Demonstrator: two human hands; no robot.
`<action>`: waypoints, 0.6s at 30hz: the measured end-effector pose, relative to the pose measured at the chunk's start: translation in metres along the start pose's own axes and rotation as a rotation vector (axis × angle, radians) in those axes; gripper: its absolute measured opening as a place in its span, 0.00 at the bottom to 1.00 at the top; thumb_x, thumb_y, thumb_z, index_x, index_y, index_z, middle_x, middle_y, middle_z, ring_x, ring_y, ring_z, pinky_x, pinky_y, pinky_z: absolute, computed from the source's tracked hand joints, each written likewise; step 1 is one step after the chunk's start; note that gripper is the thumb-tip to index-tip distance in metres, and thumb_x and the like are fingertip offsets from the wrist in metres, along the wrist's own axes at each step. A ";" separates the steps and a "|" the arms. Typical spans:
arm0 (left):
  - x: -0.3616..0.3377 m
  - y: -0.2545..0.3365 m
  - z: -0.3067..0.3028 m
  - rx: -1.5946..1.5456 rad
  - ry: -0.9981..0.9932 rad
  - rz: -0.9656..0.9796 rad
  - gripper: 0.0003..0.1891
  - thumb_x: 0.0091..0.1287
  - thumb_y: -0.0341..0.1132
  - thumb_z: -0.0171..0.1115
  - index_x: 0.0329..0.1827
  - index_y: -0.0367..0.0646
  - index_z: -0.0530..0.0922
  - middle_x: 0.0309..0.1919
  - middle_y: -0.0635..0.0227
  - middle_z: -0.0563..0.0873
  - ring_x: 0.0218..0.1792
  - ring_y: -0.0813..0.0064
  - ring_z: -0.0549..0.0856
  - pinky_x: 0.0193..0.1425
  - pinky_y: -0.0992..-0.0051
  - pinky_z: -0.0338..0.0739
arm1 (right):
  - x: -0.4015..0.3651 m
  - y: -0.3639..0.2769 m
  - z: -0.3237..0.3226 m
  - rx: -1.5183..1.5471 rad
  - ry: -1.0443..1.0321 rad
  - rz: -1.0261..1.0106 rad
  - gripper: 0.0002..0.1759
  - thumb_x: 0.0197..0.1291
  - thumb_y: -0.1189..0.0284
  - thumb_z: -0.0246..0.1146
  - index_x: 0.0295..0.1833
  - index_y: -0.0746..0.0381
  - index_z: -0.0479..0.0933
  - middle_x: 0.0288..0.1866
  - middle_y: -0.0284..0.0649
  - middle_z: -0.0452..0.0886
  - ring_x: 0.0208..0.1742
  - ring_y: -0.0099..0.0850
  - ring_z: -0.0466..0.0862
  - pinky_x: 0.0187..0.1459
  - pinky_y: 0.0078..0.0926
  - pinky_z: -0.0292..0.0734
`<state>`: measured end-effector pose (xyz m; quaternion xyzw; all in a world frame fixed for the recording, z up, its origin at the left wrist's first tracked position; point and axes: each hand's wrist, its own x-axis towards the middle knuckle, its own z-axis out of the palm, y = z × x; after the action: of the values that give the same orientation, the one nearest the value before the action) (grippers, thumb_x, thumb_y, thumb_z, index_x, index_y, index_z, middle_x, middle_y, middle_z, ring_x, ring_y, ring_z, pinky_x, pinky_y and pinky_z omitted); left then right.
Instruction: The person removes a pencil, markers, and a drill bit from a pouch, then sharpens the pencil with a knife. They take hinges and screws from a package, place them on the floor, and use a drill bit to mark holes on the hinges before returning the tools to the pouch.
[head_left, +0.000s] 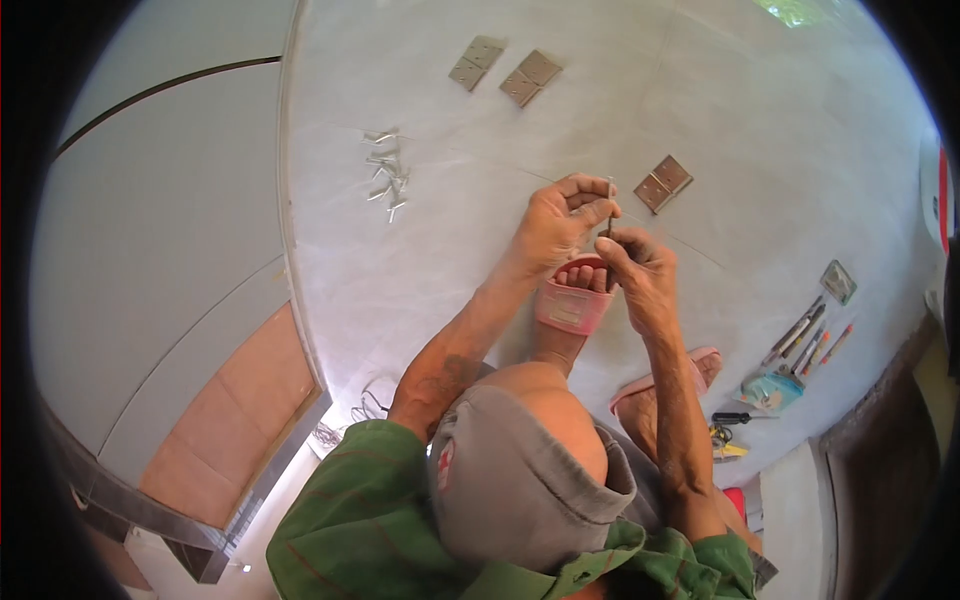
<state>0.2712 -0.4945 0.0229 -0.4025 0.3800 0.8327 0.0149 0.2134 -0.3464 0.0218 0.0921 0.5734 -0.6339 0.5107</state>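
Note:
My left hand (568, 220) is closed, its thumb and fingers pinching a thin metal pin (611, 187) that stands upright between my hands. Just below and to the right, my right hand (638, 265) is also closed, thumb against fingers, around the lower end of a small dark piece that is mostly hidden. Both hands are close together above my foot in a pink sandal (572, 308). Right of them on the floor lies an opened metal hinge (663, 184). Two more hinges (531, 78) (476, 63) lie farther off.
Several silvery screws or pins (388, 172) lie on the floor at the left. Pens and tools (806, 335), a plastic packet (773, 391) and a black-handled screwdriver (732, 417) are at the right. A grey panel (180, 220) borders the left side.

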 end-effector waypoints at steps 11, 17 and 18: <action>0.002 -0.005 -0.016 0.082 0.063 0.003 0.10 0.73 0.31 0.64 0.54 0.38 0.80 0.41 0.66 0.88 0.20 0.90 0.70 0.23 0.85 0.65 | 0.000 -0.006 0.004 0.024 0.007 0.053 0.12 0.63 0.70 0.73 0.45 0.68 0.83 0.33 0.32 0.83 0.29 0.16 0.76 0.29 0.16 0.68; 0.012 0.000 -0.102 0.759 0.553 0.176 0.11 0.67 0.33 0.66 0.48 0.35 0.84 0.42 0.62 0.89 0.46 0.72 0.86 0.51 0.72 0.79 | 0.003 0.000 -0.005 -0.037 0.049 0.004 0.12 0.63 0.70 0.73 0.45 0.68 0.83 0.31 0.31 0.82 0.29 0.16 0.76 0.29 0.15 0.67; 0.007 0.008 -0.106 0.830 0.607 0.151 0.12 0.67 0.33 0.65 0.47 0.34 0.84 0.42 0.62 0.89 0.46 0.71 0.86 0.51 0.72 0.79 | 0.004 0.001 -0.005 -0.057 0.058 0.007 0.12 0.63 0.70 0.73 0.45 0.68 0.83 0.31 0.31 0.82 0.29 0.16 0.76 0.29 0.15 0.67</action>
<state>0.3339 -0.5702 -0.0177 -0.5575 0.6935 0.4564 0.0023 0.2096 -0.3439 0.0171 0.0979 0.6055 -0.6128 0.4983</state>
